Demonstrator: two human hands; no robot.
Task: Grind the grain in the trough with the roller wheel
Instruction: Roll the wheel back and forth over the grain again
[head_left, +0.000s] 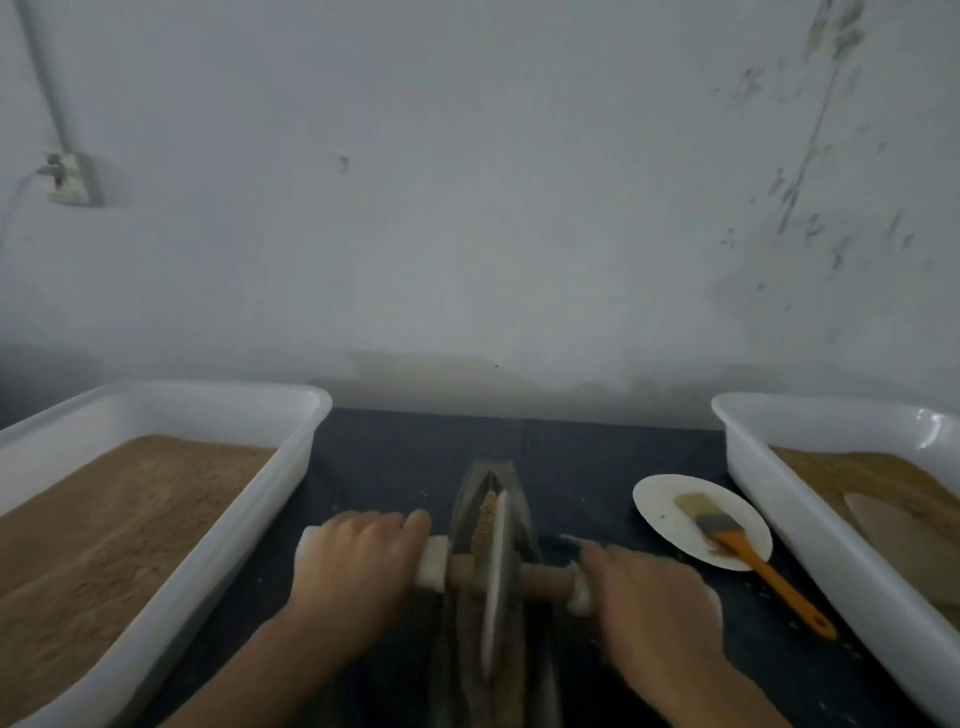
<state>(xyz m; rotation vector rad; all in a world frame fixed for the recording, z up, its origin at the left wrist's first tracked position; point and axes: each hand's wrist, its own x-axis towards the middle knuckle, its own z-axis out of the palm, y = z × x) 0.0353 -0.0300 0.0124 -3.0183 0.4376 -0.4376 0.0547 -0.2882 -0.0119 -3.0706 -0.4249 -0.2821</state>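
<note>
Hands grip the white-wrapped wooden axle, left hand (358, 564) and right hand (649, 597) flanking the grey disc roller wheel (496, 582) standing in the narrow dark trough (491, 475) of tan grain (487, 512), lower centre of frame.

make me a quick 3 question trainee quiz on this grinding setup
1. True or false: both hands grip the roller wheel's axle handles.
2. What lies on the paper plate? A) spoon B) brush C) knife
3. Which side of the trough is the plate on?

Key: 1. True: left hand and right hand flank the roller wheel. 2. B, a brush on the paper plate. 3. Right of the trough.
</note>
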